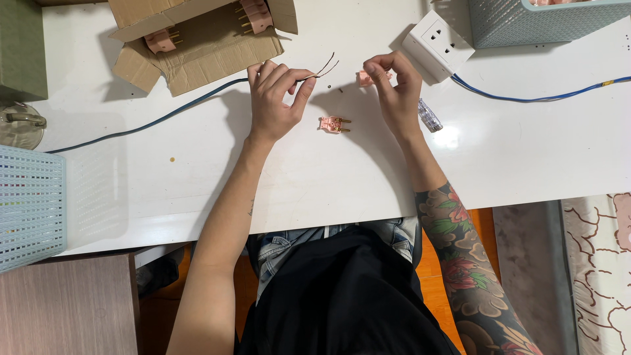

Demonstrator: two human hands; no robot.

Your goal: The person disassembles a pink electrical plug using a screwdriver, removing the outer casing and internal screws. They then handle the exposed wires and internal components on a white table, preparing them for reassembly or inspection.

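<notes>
My left hand pinches the end of a dark blue cable whose two bare wire ends stick out to the right. My right hand holds a small pink plug part between thumb and fingers, a short way right of the wire ends. Another pink plug half with brass pins lies on the white table between my two hands. A tiny dark screw-like speck rests on the table near it.
An opened cardboard box with several pink plugs sits at the back left. A white socket block with a blue cord and a pale blue mesh basket are back right. Another mesh basket stands at left. A small clear object lies by my right wrist.
</notes>
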